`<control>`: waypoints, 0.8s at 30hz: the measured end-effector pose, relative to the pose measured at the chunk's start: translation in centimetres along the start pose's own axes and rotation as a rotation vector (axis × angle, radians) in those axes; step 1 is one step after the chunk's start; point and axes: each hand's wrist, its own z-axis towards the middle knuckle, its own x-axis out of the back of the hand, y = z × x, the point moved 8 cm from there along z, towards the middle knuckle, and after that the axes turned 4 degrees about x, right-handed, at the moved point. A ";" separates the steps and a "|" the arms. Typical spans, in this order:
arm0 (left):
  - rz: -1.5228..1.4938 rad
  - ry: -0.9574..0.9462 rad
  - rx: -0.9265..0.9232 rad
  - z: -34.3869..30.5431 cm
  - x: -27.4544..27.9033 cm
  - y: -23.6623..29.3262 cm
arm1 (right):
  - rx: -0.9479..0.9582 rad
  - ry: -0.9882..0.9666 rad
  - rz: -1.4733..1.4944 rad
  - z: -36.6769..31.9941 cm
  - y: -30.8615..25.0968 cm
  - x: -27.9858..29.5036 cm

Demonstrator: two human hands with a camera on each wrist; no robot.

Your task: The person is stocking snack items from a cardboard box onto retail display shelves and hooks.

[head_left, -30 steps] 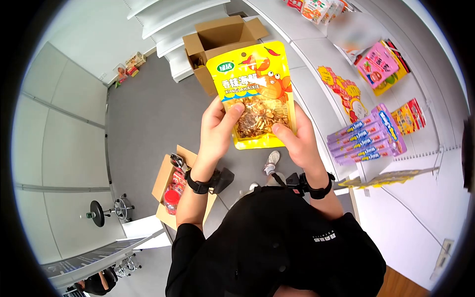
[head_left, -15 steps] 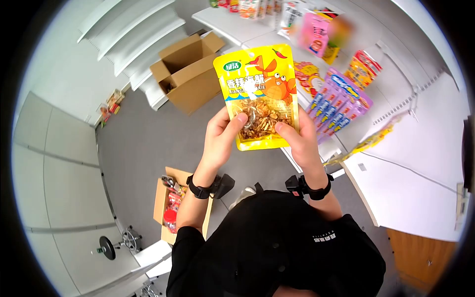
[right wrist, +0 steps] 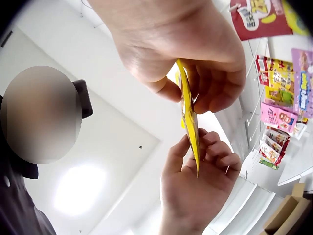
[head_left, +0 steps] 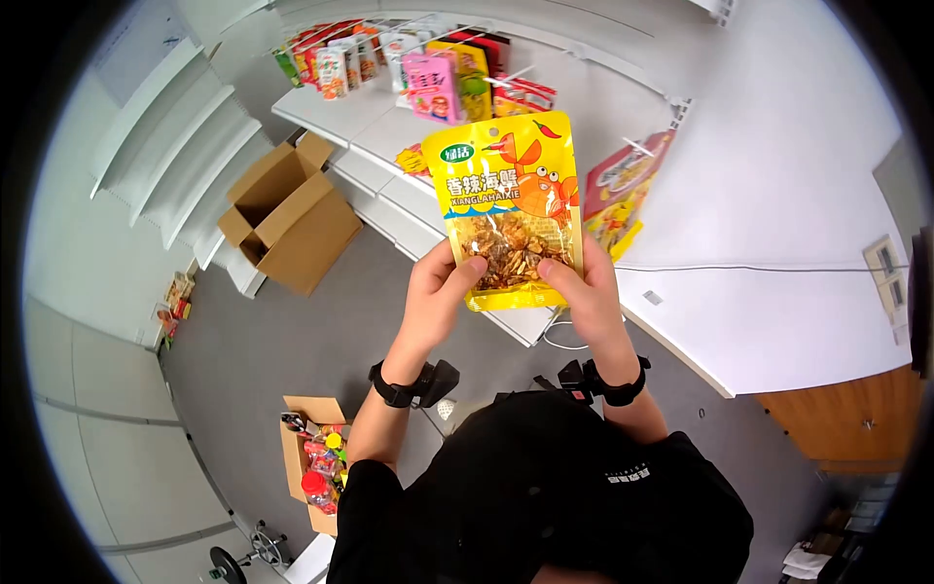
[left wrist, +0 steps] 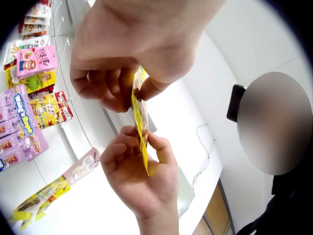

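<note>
A yellow snack pouch (head_left: 508, 200) with a crab picture and a see-through lower part is held upright, front towards the head camera. The left hand (head_left: 434, 297) pinches its lower left edge, thumb on the front and fingers behind. On the lower right edge the right hand (head_left: 590, 297) grips the same way. Both wrist views show the pouch (left wrist: 140, 129) edge-on, thumbs on one side and curled fingers on the other; its yellow rim (right wrist: 191, 132) runs between the two hands.
Snack packs (head_left: 431, 88) hang over a white shelf (head_left: 365, 122) ahead. An open carton (head_left: 309, 234) stands left of it. Lower left, another carton (head_left: 294, 465) holds a red-lidded jar (head_left: 316, 484) and packets. A white panel (head_left: 739, 321) lies right.
The head view has swung to the right, so the shelf, hanging packs and cartons have shifted left in it. Both hands keep their hold on the pouch, which sits slightly lower in view.
</note>
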 end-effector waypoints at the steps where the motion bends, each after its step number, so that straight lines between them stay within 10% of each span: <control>1: -0.007 -0.005 0.012 0.3 -1.2 -0.3 | -0.012 0.019 0.006 -0.4 -0.3 1.3; 24: 0.124 -0.107 0.115 3.3 -13.6 -6.9 | -0.066 0.230 0.154 -4.3 -0.1 16.1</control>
